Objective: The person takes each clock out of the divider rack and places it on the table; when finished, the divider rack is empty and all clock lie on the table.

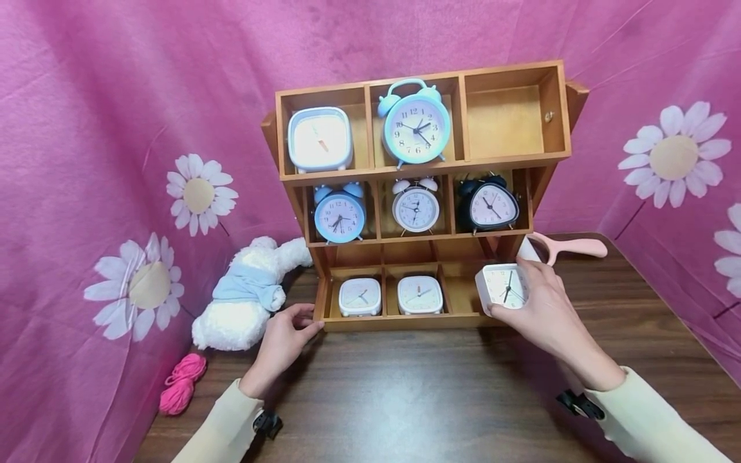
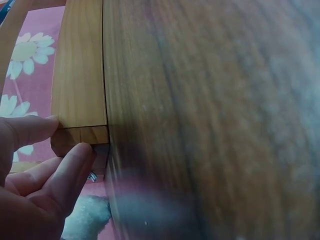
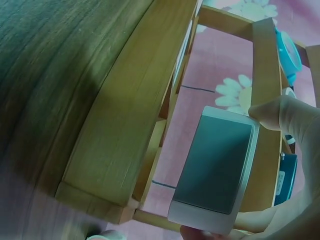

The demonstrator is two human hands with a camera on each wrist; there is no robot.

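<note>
My right hand (image 1: 547,312) grips a small white square-faced clock (image 1: 502,287) by its sides, in front of the bottom-right compartment of a wooden shelf (image 1: 405,323). The right wrist view shows the glossy dark front of this clock (image 3: 215,162) between thumb and fingers. My left hand (image 1: 285,341) pinches the shelf's lower left corner; in the left wrist view, thumb and fingertips lie against that wooden end (image 2: 80,134). Two white rounded clocks, one on the left (image 1: 360,296) and one in the middle (image 1: 420,295), sit in the bottom row.
Higher compartments hold a white clock (image 1: 320,139), a light-blue twin-bell clock (image 1: 417,127), a blue clock (image 1: 339,217), a white twin-bell clock (image 1: 416,209) and a black clock (image 1: 492,204). A plush toy (image 1: 243,292) and pink yarn (image 1: 182,384) lie left, a pink-handled object (image 1: 579,247) right.
</note>
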